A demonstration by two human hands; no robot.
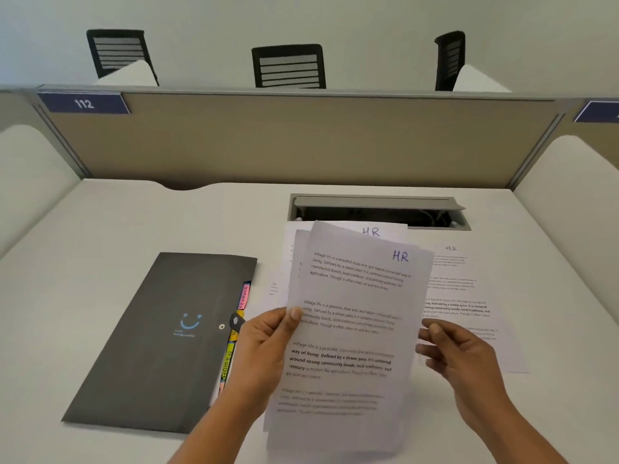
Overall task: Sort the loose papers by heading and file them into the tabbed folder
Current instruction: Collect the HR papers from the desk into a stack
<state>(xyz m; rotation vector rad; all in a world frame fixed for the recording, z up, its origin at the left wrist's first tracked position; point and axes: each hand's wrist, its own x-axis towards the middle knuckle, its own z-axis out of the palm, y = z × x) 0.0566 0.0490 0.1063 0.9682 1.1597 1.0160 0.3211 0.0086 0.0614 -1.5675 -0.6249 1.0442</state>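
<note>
The bench (134, 222) has a smooth, matt white top that looks like laminate. The folder (160, 329) is dark grey and matt, plastic by its look, with a small shiny metal snap (221, 326). Its coloured tabs (244, 294) look like slightly glossy strips. The sheets (351, 329) are thin, matt white paper, faintly see-through. The partition (301, 139) is faced in dull beige cloth under a grey metal rail (301, 92). The cable flap (375, 201) is matt grey; whether it is metal or plastic cannot be told.
</note>
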